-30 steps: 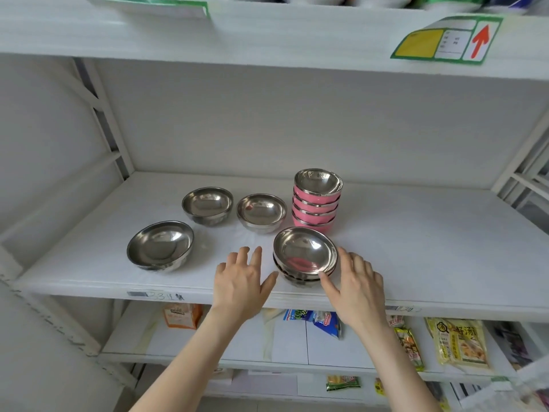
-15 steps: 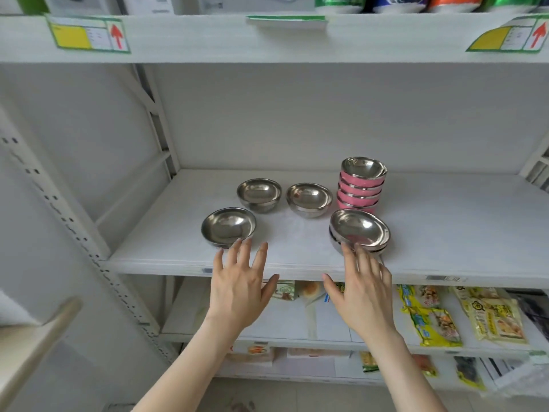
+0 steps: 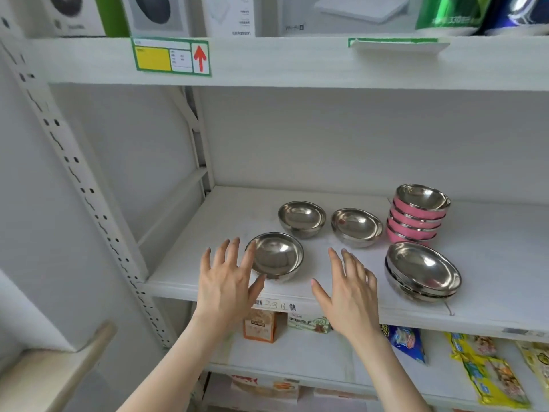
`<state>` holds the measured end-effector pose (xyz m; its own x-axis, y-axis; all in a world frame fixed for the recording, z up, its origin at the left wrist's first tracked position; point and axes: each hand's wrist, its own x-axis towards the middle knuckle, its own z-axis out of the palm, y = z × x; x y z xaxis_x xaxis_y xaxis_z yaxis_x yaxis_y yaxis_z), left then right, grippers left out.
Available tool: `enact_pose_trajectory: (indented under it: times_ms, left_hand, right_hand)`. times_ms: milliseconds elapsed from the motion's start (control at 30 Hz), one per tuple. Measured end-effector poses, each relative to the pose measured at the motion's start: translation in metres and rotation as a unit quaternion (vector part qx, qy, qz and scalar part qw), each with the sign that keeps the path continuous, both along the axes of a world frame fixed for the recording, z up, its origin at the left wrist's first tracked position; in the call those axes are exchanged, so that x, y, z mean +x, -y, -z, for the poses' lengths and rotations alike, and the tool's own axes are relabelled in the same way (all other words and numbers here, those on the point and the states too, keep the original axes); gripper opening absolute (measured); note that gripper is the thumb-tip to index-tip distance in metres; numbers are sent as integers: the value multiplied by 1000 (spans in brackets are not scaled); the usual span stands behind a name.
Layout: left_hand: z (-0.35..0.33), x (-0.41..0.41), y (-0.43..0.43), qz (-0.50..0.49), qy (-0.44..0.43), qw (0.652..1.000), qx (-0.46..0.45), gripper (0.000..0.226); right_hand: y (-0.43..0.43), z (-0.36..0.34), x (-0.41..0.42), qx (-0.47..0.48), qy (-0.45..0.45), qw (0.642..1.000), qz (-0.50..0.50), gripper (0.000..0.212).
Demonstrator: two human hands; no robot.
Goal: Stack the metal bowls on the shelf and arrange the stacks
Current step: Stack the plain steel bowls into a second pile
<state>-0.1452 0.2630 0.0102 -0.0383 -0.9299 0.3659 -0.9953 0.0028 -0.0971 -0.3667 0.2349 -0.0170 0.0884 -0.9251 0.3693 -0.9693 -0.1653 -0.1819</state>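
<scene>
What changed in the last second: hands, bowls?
Both hands left the short steel bowl stack at front right and moved left: the left hand and right hand now flank the front-left steel bowl, open, holding nothing. The camera also swung left. All bowls, including the pink bowl stack, stayed put.

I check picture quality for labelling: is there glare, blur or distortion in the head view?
Head view: bright glare spots inside the front single bowl and the steel stack; wide-angle bending curves the perforated upright; lighting soft, shadows faint; left hand and right hand fairly sharp, price label text unreadable.
</scene>
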Motion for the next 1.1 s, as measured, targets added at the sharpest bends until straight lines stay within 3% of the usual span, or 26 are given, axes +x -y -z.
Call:
enact_pose_trajectory:
  times_ms: [367,633,767,933,1100]
  left_hand:
    - [11,68,92,57,25,997,55,65]
    - [45,82,134,119,-4,985,123,74]
    - [63,78,141,141,-124,960,210,70]
    - [73,75,145,178,-306,895,273,83]
    - [68,73,144,201,-374,853,303,82]
  right_hand:
    - [70,19,60,27,13,998,57,77]
    - [79,45,74,110,98,982,114,70]
    - [81,50,77,149,186,965,109,63]
    - [82,54,80,154,291,940,85,72]
    - [80,52,83,155,353,919,77,50]
